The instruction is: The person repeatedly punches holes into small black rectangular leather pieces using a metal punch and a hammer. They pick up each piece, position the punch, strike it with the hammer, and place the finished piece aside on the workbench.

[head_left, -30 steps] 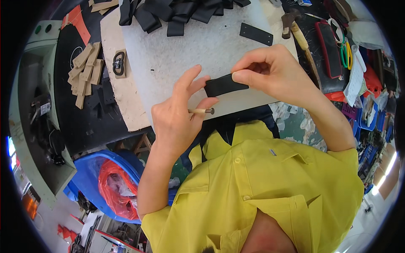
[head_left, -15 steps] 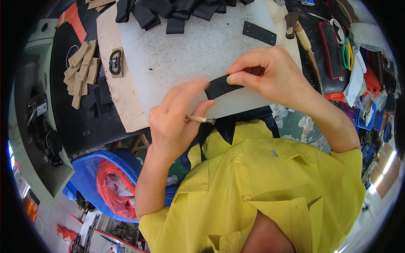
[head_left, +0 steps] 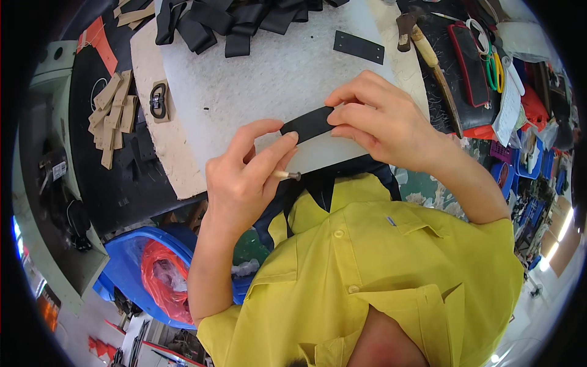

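Observation:
A short black strap [head_left: 310, 125] is stretched between my two hands over the near part of the white work board [head_left: 244, 85]. My left hand [head_left: 244, 162] pinches its left end between thumb and fingers. Tucked in that same hand is a small punch-like tool [head_left: 287, 175], with a light shaft and a dark metal tip. My right hand [head_left: 388, 119] is closed on the strap's right end. Beyond the hands lies a flat black piece with small holes [head_left: 359, 47]. Several black straps [head_left: 235, 24] are heaped at the board's far edge.
At the right lie a wooden-handled hammer [head_left: 428, 52], a red-edged case [head_left: 469, 64] and scissors [head_left: 496, 72]. To the left are a black buckle [head_left: 158, 101] and beige strips [head_left: 110, 119]. A blue bin [head_left: 119, 263] with a red bag stands below the table's left side.
My left fingers have closed onto the strap's left end, where they were blurred and spread before. More of my right fingers now lie along its right end. The whole view has shifted slightly.

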`<state>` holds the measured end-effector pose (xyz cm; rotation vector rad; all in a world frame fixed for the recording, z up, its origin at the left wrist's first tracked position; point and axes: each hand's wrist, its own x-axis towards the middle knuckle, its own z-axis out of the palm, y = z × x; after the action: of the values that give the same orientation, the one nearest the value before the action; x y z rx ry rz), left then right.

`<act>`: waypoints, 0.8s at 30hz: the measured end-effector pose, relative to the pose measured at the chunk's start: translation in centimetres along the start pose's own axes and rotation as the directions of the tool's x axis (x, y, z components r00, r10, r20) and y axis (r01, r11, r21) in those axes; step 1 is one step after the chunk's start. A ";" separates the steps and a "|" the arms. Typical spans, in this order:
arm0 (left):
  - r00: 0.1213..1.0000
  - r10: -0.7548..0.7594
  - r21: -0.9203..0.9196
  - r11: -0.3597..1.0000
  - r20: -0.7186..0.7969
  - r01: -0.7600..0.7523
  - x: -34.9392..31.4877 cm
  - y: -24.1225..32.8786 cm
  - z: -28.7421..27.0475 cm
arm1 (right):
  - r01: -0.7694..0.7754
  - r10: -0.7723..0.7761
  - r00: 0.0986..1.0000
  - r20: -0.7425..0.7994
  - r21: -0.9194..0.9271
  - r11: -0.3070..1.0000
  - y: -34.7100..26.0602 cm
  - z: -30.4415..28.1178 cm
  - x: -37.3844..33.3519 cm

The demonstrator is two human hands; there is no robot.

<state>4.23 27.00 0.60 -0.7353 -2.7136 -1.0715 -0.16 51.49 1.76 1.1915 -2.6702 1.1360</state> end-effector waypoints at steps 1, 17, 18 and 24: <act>1.000 0.016 0.007 1.000 -0.006 -0.016 0.0 -0.1 0.0 | -0.004 0.003 1.000 -0.007 -0.011 1.000 -0.1 0.1 -0.1; 0.995 0.056 0.044 0.998 -0.078 -0.053 0.0 0.0 0.5 | -0.329 0.113 0.919 -0.378 -0.578 0.747 2.9 -0.9 0.1; 0.996 0.050 0.043 0.998 -0.077 -0.047 -0.1 0.0 0.5 | -0.333 0.128 0.920 -0.371 -0.564 0.756 2.8 -0.9 0.3; 0.995 0.050 0.026 0.999 -0.090 -0.047 -0.2 -0.2 0.6 | -0.217 0.136 0.939 -0.314 -0.236 0.947 1.8 -3.0 1.6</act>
<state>4.36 27.21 -0.02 -0.7266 -2.6141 -1.0339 -3.29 53.16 3.28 0.6889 -2.6276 0.8495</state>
